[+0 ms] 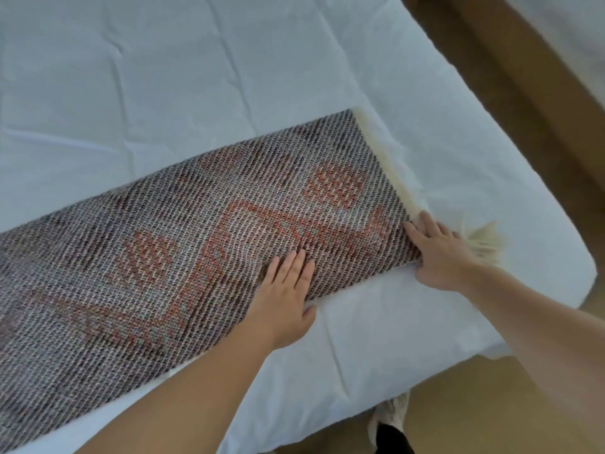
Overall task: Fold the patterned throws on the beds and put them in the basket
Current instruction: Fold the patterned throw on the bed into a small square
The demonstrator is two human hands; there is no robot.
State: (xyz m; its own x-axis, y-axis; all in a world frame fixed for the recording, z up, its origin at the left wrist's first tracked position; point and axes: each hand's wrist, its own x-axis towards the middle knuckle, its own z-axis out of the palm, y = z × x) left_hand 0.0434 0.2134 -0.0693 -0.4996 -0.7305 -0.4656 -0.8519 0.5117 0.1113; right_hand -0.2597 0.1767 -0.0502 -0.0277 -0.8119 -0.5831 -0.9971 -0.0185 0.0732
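A grey woven patterned throw (183,244) with an orange leaf design lies as a long strip across the white bed (163,77), running from the left edge towards the right corner. Its right end has a cream fringe (483,240). My left hand (284,299) lies flat, fingers together, on the throw's near edge. My right hand (442,257) presses on the throw's near right corner beside the fringe, its fingers on the cloth and the thumb at the edge. Whether it pinches the cloth is unclear. No basket is in view.
The bed's corner (582,276) is at the right, with brown floor (523,109) beyond it and below the near edge. A second white bed (576,31) shows at the top right. A light object with a dark part (389,427) sits on the floor by the bed's near edge.
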